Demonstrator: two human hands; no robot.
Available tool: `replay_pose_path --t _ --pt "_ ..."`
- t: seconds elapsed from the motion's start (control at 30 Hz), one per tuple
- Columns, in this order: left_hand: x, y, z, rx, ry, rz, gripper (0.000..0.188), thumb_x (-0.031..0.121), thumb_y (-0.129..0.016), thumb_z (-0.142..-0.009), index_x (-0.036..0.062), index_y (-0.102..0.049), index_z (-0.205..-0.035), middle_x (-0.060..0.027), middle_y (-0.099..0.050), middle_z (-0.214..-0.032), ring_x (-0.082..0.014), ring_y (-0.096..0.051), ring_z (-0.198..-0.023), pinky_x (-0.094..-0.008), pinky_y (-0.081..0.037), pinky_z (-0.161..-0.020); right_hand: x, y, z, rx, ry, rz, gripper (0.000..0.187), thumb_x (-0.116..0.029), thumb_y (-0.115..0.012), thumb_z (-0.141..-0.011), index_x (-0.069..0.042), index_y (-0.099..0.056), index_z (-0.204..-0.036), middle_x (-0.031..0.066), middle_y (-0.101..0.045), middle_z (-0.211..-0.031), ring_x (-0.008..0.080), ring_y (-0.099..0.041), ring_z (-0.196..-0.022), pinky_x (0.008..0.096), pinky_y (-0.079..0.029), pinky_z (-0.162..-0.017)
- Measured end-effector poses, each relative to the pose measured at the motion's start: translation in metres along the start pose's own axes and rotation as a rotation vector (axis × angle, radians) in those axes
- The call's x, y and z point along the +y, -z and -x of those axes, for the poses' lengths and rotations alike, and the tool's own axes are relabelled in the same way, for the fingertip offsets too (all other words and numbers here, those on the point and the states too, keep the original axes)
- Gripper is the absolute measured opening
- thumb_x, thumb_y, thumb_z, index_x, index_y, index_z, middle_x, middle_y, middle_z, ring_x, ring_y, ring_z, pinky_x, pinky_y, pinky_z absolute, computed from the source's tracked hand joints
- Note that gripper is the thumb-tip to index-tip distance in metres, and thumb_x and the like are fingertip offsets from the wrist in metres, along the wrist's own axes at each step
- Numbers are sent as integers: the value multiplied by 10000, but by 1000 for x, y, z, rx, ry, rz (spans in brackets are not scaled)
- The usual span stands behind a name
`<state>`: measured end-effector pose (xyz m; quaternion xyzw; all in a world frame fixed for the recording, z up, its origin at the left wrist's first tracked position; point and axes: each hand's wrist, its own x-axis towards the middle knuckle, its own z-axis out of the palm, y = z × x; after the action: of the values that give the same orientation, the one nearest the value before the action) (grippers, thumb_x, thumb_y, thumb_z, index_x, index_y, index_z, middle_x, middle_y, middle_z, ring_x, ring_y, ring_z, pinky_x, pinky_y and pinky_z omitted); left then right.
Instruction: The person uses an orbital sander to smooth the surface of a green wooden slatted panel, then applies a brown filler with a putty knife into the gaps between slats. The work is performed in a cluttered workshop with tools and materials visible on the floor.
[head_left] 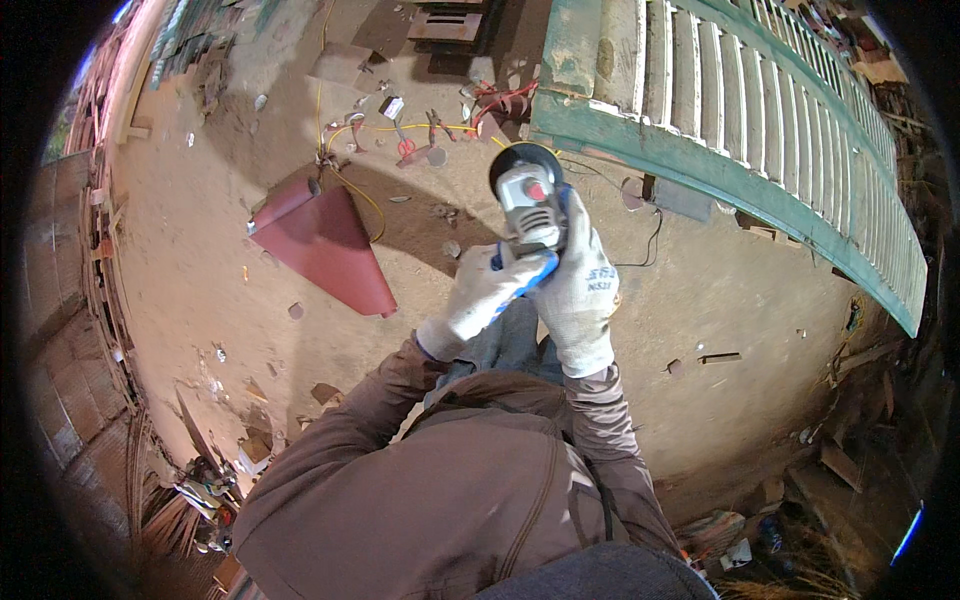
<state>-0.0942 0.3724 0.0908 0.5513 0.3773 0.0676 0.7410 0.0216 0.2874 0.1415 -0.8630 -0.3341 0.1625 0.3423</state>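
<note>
Both gloved hands are wrapping around an angle grinder [528,205] right now, sitting just above the centre of my view. My left hand [487,295] is curling its fingers [520,268] tight around the rear of the grey body from the 7 o'clock side, with a blue strip of the tool peeking out between them. My right hand [583,285] is closing on it from 5 o'clock, fingers folded snug against the side, no gap showing. So both are gripping hard, nothing open. The grinder's head with its red button is pointing toward 12 o'clock, the dark disc guard at the far end.

Going outward: brown jacket sleeves are coming up from the bottom edge. On the dusty dirt floor [200,250], a dark red metal sheet [330,245] is lying at 9 o'clock from the grinder, well apart. A yellow cable [345,150] is snaking around at 11 o'clock. A green-framed white louvred shutter [760,130] is stretching across from 1 to 3 o'clock, just beside the disc end.
</note>
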Motion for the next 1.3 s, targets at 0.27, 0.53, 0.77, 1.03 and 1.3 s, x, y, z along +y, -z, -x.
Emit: replay_pose_path --t 0.27,0.53,0.77,1.03,1.3 --pt "38 -24 6 -55 -33 61 251 229 -770 -927 5 -765 -1040 21 -685 -791 -31 -536 -683 -253 -438 -581 12 14 6 31 -22 24 887 -362 -866 -768 -20 -464 -1481 231 -675 -1245 367 -706 -1070 409 -577 -873" --pt "44 -49 -9 -116 152 -110 275 277 -796 -907 52 -774 -1063 41 -690 -802 -20 -542 -668 -216 -425 -582 36 23 1 182 -20 33 831 -331 -837 -795 -44 -469 -1482 240 -686 -1152 380 -719 -986 426 -584 -799" --pt "32 -54 -12 -218 53 -165 286 264 -808 -889 61 -769 -1087 -11 -734 -870 -47 -612 -751 -253 -493 -661 31 29 15 251 -106 -50 855 -317 -885 -765 2 -486 -1451 255 -681 -1218 362 -721 -1054 415 -579 -866" --pt "12 -3 -9 -32 80 -35 330 299 -846 -852 40 -766 -1040 -3 -718 -801 -47 -593 -671 -261 -479 -584 25 -16 4 58 20 -6 859 -286 -819 -786 -50 -438 -1519 200 -668 -1187 384 -693 -1023 437 -564 -840" --pt "-33 -58 -47 -337 -37 -305 510 365 -922 -753 -19 -746 -1039 -62 -752 -835 -94 -676 -676 -285 -567 -602 98 -15 25 564 70 -71 872 -291 -872 -756 31 -476 -1463 197 -682 -1124 335 -714 -942 393 -577 -806"
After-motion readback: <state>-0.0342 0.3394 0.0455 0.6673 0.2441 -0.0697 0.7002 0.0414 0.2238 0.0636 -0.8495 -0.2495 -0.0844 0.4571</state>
